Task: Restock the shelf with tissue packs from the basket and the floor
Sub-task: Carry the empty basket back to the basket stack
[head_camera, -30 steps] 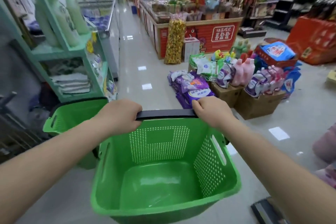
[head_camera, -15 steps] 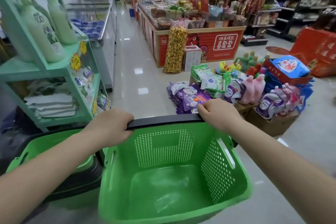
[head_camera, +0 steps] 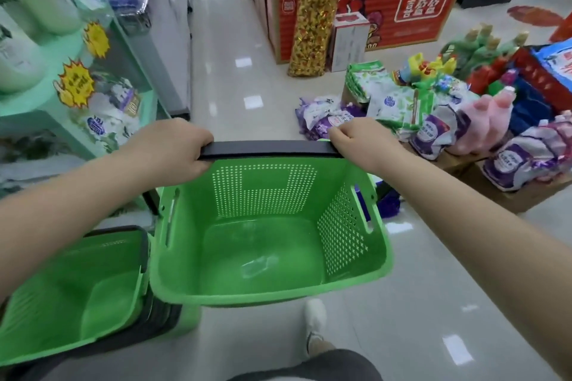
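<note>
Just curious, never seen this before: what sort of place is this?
Most likely a supermarket aisle: a green shopping basket, packs of goods piled on the floor, and a red promotional stand stocked with goods.

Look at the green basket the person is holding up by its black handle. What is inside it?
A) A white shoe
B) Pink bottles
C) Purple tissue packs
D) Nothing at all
D: the green basket shows only its bare shiny floor, while the left hand and right hand grip the black handle; the purple tissue packs lie on the store floor beyond it.
</note>
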Action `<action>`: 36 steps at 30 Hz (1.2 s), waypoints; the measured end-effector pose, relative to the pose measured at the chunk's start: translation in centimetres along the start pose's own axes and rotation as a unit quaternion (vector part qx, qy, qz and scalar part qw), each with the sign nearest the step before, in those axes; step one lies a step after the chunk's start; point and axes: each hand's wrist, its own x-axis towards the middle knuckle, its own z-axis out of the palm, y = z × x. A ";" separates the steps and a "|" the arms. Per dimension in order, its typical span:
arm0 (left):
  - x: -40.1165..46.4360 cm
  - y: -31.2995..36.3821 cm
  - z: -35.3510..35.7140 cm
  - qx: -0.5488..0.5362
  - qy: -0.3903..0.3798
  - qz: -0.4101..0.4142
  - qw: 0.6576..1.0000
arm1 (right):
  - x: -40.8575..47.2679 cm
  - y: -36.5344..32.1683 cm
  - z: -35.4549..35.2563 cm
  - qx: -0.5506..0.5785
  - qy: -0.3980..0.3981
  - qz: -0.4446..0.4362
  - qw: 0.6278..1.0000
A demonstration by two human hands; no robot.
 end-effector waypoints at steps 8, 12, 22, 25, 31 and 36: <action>12.7 -3.6 0.7 0.005 0.043 -0.035 0.998 | 14.5 5.0 -0.3 0.039 -0.018 -0.026 0.999; 18.2 -6.8 2.1 0.000 0.051 -0.041 0.998 | 21.4 7.6 0.3 0.049 -0.034 0.011 0.998; 31.6 -16.2 7.2 -0.031 -0.006 -0.012 0.999 | 37.2 8.1 4.9 0.040 -0.053 0.076 0.995; 36.5 -19.4 8.1 -0.027 -0.036 -0.009 0.999 | 41.8 7.7 5.7 0.043 -0.061 0.095 0.993; 44.9 -23.0 10.8 -0.018 -0.092 0.000 0.996 | 50.0 9.2 8.1 0.028 -0.085 0.126 0.988; 52.3 -24.5 14.6 -0.041 -0.156 -0.015 0.987 | 57.2 12.8 11.8 0.045 -0.136 0.134 0.981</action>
